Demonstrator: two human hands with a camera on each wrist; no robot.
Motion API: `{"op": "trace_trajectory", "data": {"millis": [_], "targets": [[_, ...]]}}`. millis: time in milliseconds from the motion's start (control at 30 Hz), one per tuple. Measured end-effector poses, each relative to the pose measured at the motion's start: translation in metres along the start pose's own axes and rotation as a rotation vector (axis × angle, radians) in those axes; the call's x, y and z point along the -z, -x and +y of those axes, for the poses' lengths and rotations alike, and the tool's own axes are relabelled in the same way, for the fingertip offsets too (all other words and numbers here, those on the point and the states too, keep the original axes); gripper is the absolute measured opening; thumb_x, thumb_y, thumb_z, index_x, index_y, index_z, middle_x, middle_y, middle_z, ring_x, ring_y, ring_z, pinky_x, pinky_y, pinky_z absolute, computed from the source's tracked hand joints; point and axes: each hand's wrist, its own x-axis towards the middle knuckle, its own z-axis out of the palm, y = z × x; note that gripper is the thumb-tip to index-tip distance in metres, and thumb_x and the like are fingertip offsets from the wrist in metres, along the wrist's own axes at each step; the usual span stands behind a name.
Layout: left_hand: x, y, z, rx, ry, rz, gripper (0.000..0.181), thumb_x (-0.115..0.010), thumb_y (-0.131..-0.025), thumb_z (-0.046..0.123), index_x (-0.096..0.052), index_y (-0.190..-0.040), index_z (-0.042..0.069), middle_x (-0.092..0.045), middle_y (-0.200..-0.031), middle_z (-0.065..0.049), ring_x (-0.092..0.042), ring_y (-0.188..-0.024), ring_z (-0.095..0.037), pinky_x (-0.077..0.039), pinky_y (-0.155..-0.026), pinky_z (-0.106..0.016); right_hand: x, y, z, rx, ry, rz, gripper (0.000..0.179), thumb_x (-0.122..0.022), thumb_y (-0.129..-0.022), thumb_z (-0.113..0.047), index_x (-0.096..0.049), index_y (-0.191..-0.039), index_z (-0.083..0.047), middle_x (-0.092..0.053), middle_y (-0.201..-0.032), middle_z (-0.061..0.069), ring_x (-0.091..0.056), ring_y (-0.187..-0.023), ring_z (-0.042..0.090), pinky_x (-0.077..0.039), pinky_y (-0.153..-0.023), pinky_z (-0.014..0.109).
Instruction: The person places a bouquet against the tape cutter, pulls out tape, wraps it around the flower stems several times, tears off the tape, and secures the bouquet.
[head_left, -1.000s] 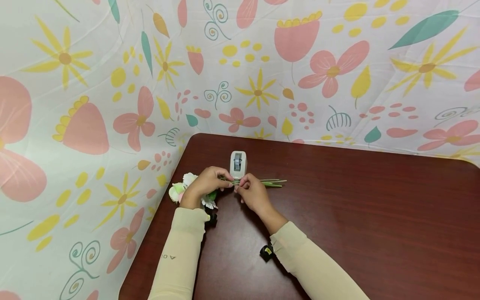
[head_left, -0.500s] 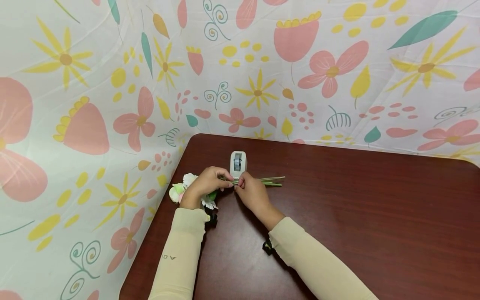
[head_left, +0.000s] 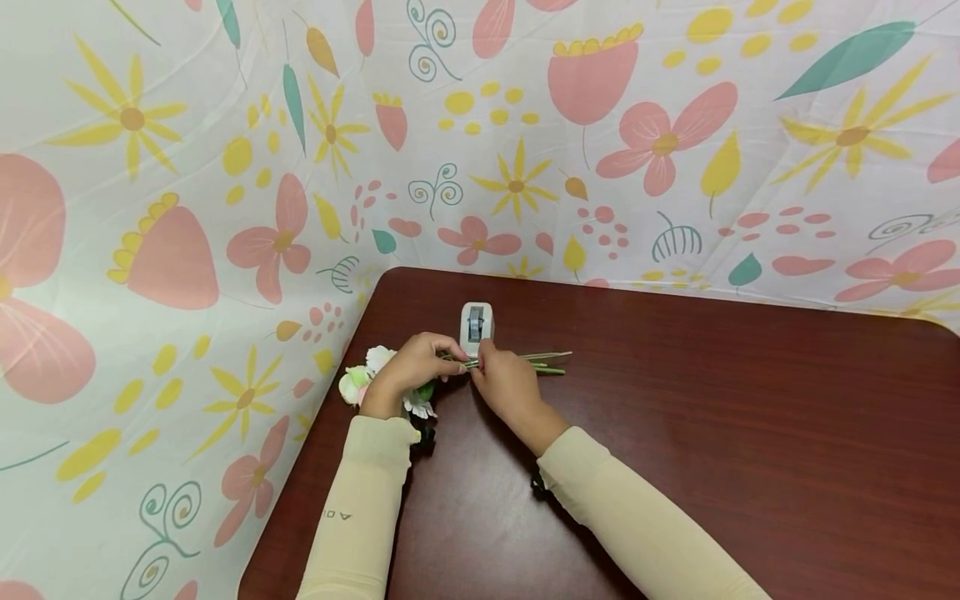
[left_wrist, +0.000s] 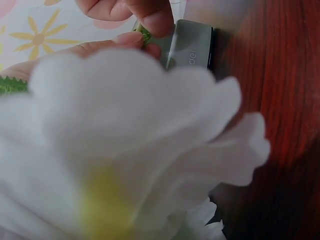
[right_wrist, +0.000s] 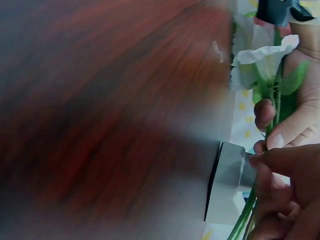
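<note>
Flower stems (right_wrist: 243,218), pinched by both hands (head_left: 416,364) (head_left: 512,385), tape dispenser (left_wrist: 192,41) just beside, lettered "deli", left sleeve (head_left: 360,508) print unclear

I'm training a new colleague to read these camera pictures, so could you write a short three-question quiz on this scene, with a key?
1. True or false: the left hand pinches the green stems.

2. Multiple choice: in the head view, what stands on the table just beyond the hands?
A) a vase
B) a tape dispenser
C) a pair of scissors

3. Short answer: in the head view, beside which hand do the flower heads show?

Key:
1. True.
2. B.
3. The left; the stem ends stick out past the right hand.
</note>
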Motion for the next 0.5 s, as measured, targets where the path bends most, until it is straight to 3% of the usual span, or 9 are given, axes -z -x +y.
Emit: {"op": "trace_trajectory", "data": {"millis": [100, 267, 367, 500], "targets": [[0.001, 0.000, 0.000, -0.003, 0.000, 0.001, 0.006, -0.076, -0.091, 0.013, -0.078, -0.096, 0.015, -0.074, -0.103, -0.005, -0.065, -0.068, -0.022, -0.054, -0.065, -0.031, 0.001, 0.000, 0.000, 0.041, 0.073, 0.032, 0.029, -0.078, -0.090, -0.025, -0.054, -0.087, -0.010, -0.057, -0.071, 0.004, -0.054, -0.054, 0.020, -0.041, -0.047, 0.033], [0.001, -0.001, 0.001, -0.001, -0.009, 0.005, 0.007, -0.075, -0.091, 0.013, -0.079, -0.096, 0.016, -0.074, -0.105, -0.005, -0.067, -0.071, -0.029, -0.054, -0.065, -0.031, 0.003, -0.003, 0.003, 0.111, 0.163, 0.101, 0.033, -0.082, -0.086, -0.029, -0.058, -0.093, -0.007, -0.059, -0.095, 0.011, -0.055, -0.082, 0.029, -0.046, -0.072, 0.041], [0.001, 0.000, 0.002, 0.004, -0.004, 0.003, 0.008, -0.075, -0.091, 0.013, -0.079, -0.098, 0.015, -0.074, -0.105, -0.005, -0.067, -0.071, -0.028, -0.054, -0.065, -0.031, 0.003, -0.005, 0.007, 0.113, 0.181, 0.062, 0.034, -0.081, -0.086, -0.032, -0.058, -0.092, -0.009, -0.059, -0.094, 0.010, -0.052, -0.083, 0.028, -0.042, -0.077, 0.043], [0.001, 0.000, 0.001, -0.001, 0.011, 0.002, 0.008, -0.075, -0.091, 0.013, -0.079, -0.098, 0.014, -0.073, -0.106, -0.006, -0.065, -0.069, -0.024, -0.054, -0.066, -0.032, 0.005, -0.010, 0.011, 0.056, 0.128, -0.077, 0.034, -0.076, -0.089, -0.036, -0.054, -0.089, -0.011, -0.055, -0.075, 0.004, -0.050, -0.066, 0.021, -0.040, -0.067, 0.038]]}}
